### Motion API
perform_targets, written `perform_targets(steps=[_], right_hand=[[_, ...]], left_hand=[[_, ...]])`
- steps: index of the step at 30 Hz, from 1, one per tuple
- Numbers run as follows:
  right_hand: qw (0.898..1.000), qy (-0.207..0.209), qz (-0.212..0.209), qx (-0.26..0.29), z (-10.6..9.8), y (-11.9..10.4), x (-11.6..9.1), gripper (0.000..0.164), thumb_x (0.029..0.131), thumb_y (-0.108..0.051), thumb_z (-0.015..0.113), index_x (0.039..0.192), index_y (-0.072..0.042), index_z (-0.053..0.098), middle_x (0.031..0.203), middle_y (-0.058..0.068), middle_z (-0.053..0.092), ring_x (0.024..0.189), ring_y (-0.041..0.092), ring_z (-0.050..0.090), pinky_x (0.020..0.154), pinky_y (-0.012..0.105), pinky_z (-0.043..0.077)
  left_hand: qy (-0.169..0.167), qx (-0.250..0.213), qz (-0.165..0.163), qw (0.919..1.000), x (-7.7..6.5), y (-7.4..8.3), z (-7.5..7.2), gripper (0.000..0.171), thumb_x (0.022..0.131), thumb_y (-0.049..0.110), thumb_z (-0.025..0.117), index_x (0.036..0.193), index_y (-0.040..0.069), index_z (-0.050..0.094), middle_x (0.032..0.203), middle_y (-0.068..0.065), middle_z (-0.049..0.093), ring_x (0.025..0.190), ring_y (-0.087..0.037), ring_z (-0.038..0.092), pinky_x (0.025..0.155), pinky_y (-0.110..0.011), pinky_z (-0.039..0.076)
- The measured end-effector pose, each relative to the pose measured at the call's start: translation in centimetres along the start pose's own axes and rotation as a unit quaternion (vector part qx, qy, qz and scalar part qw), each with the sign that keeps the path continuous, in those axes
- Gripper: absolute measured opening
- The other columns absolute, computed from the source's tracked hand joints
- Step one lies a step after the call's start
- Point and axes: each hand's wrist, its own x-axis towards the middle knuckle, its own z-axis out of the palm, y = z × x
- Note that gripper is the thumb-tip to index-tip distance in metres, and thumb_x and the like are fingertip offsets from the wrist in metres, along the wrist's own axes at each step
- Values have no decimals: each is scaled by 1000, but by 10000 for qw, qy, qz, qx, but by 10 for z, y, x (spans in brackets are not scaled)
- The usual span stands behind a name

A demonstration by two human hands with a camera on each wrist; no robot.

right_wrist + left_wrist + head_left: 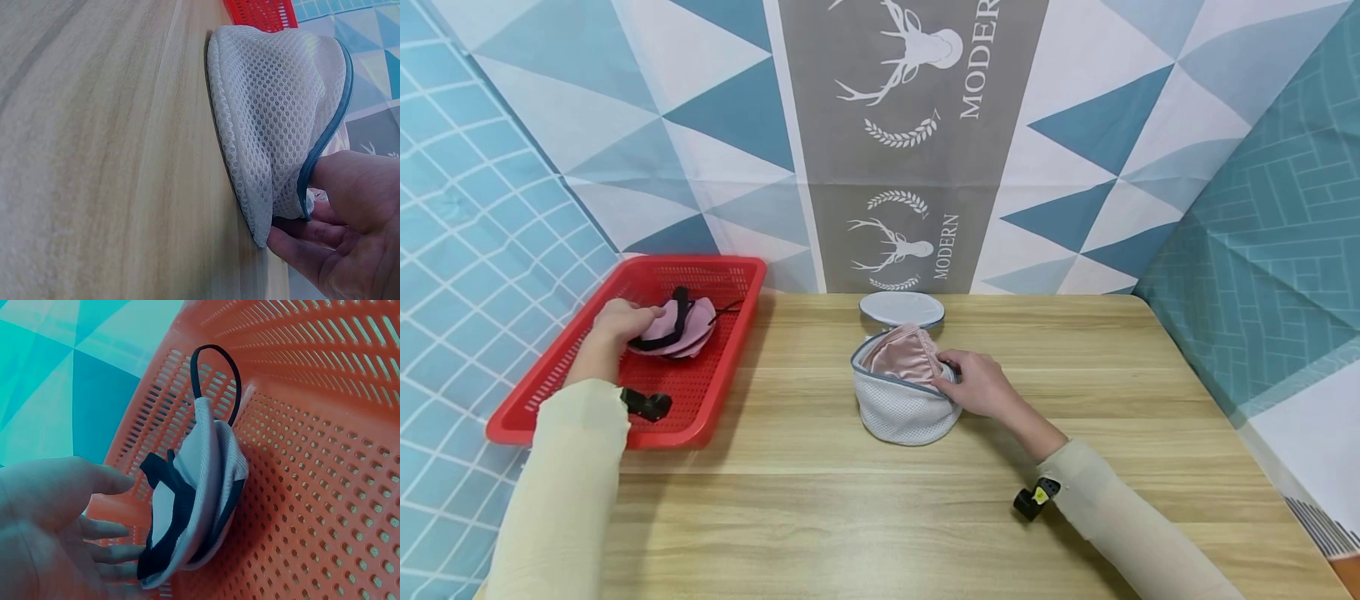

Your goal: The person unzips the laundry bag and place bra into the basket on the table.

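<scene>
My left hand (619, 321) reaches into a red plastic basket (727, 387), right at a folded pink bra (700, 321) with black straps. In the left wrist view the fingers are extended and the thumb stands apart, with fingertips at the bra's edge (209, 462). At mid-table my right hand (977, 383) grips the rim of a white mesh laundry bag (898, 412) with grey-blue zip trim. A pink satin garment (904, 357) sits inside the bag's mouth. The right wrist view shows the thumb over the zip edge, fingers around the bag's side (269, 112).
Behind the bag its round white lid (902, 308) is folded back toward the wall. The wooden table (850, 517) meets a patterned wall covering (917, 150) at the back. The basket's raised walls surround my left hand.
</scene>
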Motion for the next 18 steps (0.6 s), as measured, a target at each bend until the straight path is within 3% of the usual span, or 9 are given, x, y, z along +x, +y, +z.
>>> perform_targets(steps=[4,10,18], right_hand=[[9999,19,-18,-102,2,3,2,55,100,-42,83,145,-12,75,140,12,82,127,32,80,106,55,64],[9998,-79,24,-157,2,4,3,56,101,-44,82,146,-11,75,140,12,82,128,31,79,106,55,65],[9999,-89,-12,-141,3,4,2,53,102,-45,81,144,-14,75,137,10,83,126,30,79,106,55,64]], left_hand=[[-113,-199,-88,9997,0,1,0,75,116,38,46,164,-19,34,158,-44,41,140,-55,46,125,-67,49],[-65,-217,-13,9997,-1,3,0,73,115,36,47,161,-20,37,155,-43,43,135,-53,48,118,-65,53],[-31,-129,-16,9999,-2,6,-1,74,115,37,48,161,-20,37,156,-44,44,135,-53,49,119,-66,53]])
